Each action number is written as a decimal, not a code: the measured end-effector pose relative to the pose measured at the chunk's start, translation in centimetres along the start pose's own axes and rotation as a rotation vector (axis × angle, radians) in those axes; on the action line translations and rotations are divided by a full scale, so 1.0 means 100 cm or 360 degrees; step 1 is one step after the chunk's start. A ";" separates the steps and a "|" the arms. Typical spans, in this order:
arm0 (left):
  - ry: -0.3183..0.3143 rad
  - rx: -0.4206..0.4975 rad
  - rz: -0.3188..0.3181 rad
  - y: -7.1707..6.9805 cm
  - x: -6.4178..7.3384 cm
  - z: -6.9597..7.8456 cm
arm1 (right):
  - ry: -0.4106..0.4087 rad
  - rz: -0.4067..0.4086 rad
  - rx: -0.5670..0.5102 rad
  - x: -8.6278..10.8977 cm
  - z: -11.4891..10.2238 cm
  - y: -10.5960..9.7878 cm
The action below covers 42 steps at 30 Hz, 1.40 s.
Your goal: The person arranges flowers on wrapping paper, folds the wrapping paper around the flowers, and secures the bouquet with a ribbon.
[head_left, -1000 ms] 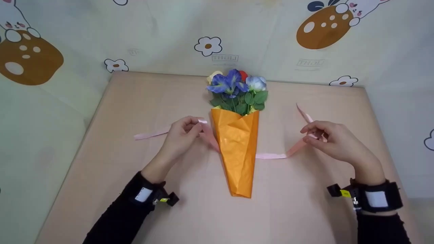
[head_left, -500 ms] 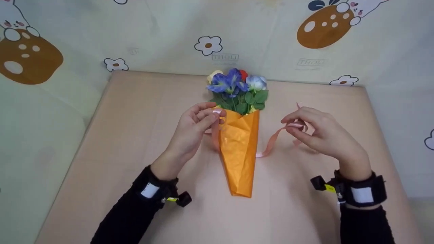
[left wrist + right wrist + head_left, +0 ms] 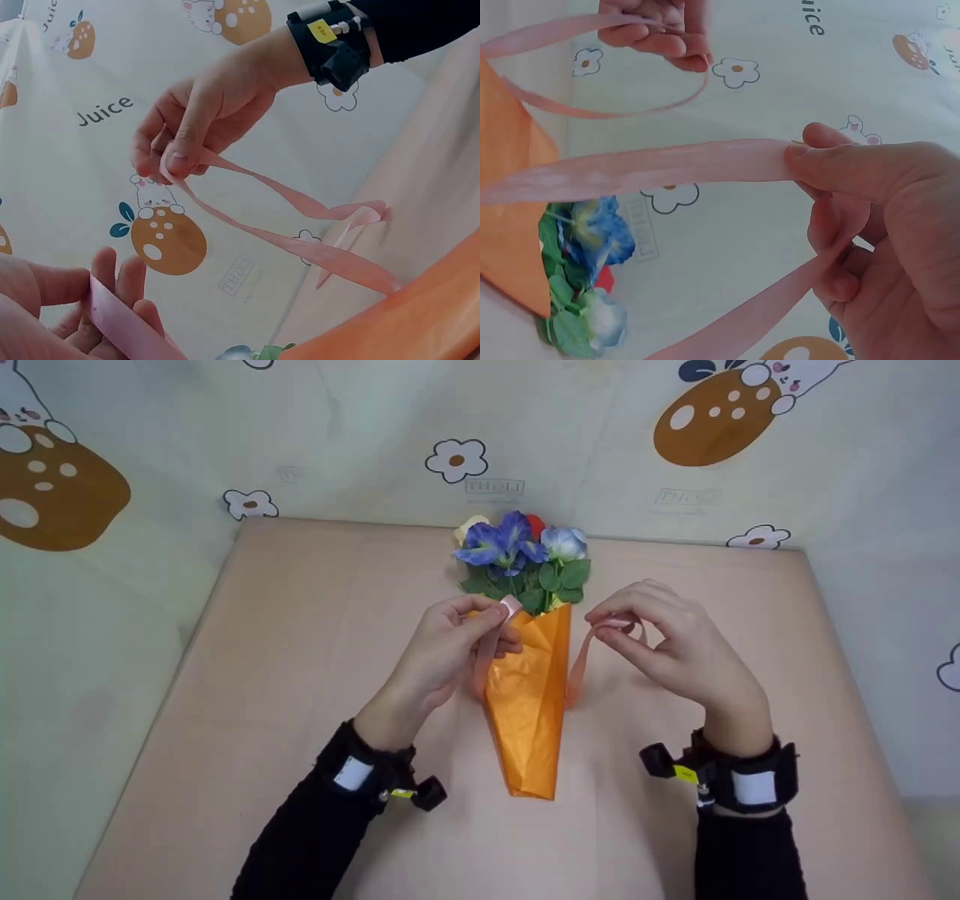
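Observation:
A bouquet of blue, white, red and cream flowers (image 3: 510, 544) lies on the table in an orange paper wrap (image 3: 529, 712). A pink ribbon (image 3: 645, 171) passes behind the wrap and comes out on both sides. My left hand (image 3: 457, 649), over the wrap's upper left, pinches one length of it between thumb and forefinger. Right of the wrap, my right hand (image 3: 667, 641) pinches the other length, with its tail hanging past the fingers. Both hands are raised above the table, apart from each other. The ribbon's stretch behind the wrap is hidden in the head view.
The pinkish table (image 3: 300, 697) extends around the bouquet. A pale patterned sheet (image 3: 360, 442) with flowers and rabbits rises behind and beside it, close to the flower heads. Each wrist wears a black strap (image 3: 746, 780) with a small camera.
Both hands have moved toward each other and upward, bringing the ribbon lengths in over the wrap's sides. The right-hand length has lifted off the table. The bouquet has stayed in place.

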<state>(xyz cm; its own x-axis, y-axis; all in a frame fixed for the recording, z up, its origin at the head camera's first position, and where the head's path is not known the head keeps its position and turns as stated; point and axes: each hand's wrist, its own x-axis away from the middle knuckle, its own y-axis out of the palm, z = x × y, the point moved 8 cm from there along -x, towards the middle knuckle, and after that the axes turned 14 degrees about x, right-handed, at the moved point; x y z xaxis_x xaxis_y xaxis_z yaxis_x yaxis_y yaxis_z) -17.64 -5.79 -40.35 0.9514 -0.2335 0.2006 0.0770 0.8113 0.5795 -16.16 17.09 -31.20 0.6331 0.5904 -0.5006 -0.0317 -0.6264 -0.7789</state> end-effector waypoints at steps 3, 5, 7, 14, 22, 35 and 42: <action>0.0016 -0.0060 -0.0076 0.011 0.000 -0.002 | -0.0021 0.0051 -0.0106 -0.003 -0.005 0.006; 0.0037 -0.0126 -0.0093 0.017 0.001 -0.003 | -0.0016 0.0064 -0.0171 -0.004 -0.007 0.010; 0.0070 -0.0200 -0.0089 0.020 0.000 -0.004 | -0.0013 0.0069 -0.0223 -0.005 -0.008 0.015; 0.0186 -0.0532 -0.0101 0.025 0.000 -0.010 | 0.0000 0.0127 -0.0315 -0.003 -0.007 0.024; 0.0222 -0.0960 -0.0302 0.040 0.001 -0.023 | 0.0052 0.0137 -0.0272 -0.003 -0.008 0.032; 0.0397 -0.1119 -0.0596 0.052 0.003 -0.020 | 0.0038 0.0252 -0.0245 -0.009 -0.003 0.033; 0.0310 -0.1029 -0.0416 0.040 -0.001 -0.006 | 0.0214 0.0112 -0.0159 -0.003 0.018 0.030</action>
<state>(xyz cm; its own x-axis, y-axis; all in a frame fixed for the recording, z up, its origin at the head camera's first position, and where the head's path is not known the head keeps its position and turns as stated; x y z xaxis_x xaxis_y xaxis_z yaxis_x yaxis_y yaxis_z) -17.24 -2.19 -38.49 0.9089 -0.4126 -0.0602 0.4130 0.9107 -0.0062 -17.81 15.97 -34.06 0.7298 0.4744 -0.4923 -0.0068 -0.7150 -0.6991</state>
